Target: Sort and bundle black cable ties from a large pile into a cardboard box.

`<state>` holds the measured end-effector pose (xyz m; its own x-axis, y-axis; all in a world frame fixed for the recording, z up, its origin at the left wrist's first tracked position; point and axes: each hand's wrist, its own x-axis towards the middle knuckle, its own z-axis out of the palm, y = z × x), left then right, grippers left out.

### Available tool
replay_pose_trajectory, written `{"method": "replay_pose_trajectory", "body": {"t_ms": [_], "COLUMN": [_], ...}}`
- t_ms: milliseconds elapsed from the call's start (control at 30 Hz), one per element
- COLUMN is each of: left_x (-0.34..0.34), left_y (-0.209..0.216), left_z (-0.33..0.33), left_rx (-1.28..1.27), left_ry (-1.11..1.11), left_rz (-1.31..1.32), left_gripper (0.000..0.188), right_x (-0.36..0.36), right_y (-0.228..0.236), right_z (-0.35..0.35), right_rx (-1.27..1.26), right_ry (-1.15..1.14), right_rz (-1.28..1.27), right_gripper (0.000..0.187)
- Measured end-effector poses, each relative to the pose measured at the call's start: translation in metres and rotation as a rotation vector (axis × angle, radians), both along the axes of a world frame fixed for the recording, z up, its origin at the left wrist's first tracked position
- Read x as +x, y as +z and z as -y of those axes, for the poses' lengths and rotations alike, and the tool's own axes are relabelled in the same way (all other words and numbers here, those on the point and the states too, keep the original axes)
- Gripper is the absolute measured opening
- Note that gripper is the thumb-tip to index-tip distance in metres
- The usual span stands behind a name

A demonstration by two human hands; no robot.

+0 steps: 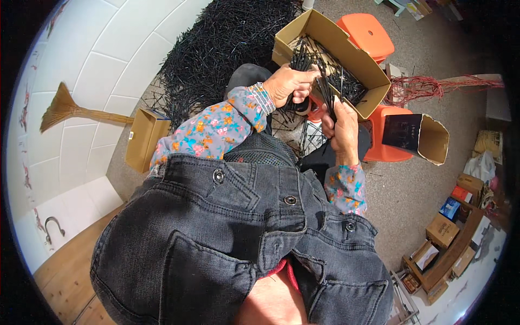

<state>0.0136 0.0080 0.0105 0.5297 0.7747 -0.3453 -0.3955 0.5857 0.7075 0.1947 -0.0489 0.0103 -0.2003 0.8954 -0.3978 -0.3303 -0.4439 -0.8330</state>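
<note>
My left hand (286, 85) is closed around a bundle of thin black sticks (301, 57), their ends fanning upward. To its right, my right hand (345, 129) grips a second, slimmer bunch of black sticks (325, 89), held upright between thumb and fingers. The two bunches are close together, over the near edge of an open cardboard box (355, 54). More loose black sticks (349, 85) lie inside that box. A large heap of similar sticks (222, 49) covers the floor beyond my left arm.
Orange stools (368, 33) stand behind and beneath the box. On the near one lies a small dark open carton (402, 131). Red wires (425, 88) spread at right. A straw broom (62, 108) and an empty cardboard box (146, 138) are at left. Shelved boxes (443, 230) stand far right.
</note>
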Motion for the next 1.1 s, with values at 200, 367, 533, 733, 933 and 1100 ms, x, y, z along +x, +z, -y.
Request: {"method": "replay_pose_trajectory", "body": {"t_ms": [200,367,533,733,933,1100], "left_x": [0.001,0.001,-0.011,-0.021,-0.006,0.001], "left_y": [0.004,0.008,0.002,0.0,-0.002,-0.001], "left_z": [0.002,0.0,-0.01,-0.016,0.001,0.009], "left_rx": [-0.007,-0.006,-0.002,0.021,-0.051,-0.045], "left_ry": [-0.026,0.073,0.194,0.363,0.277,0.142], "left_rz": [0.01,-0.036,0.194,0.183,0.08,0.025], "left_gripper": [0.027,0.02,0.019,0.022,0.022,0.016], "right_x": [0.003,0.002,0.003,0.002,-0.004,-0.006], "right_y": [-0.003,0.001,0.0,0.004,-0.006,-0.007], "right_z": [-0.001,0.0,-0.001,-0.001,-0.004,-0.003], "right_rx": [-0.029,-0.026,0.002,0.096,0.316,0.389], "right_ry": [0.079,0.09,0.075,-0.036,-0.197,-0.273], "right_rz": [-0.167,-0.137,-0.1,0.032,0.324,0.45], "right_gripper": [0.033,0.034,0.032,0.027,0.023,0.02]}}
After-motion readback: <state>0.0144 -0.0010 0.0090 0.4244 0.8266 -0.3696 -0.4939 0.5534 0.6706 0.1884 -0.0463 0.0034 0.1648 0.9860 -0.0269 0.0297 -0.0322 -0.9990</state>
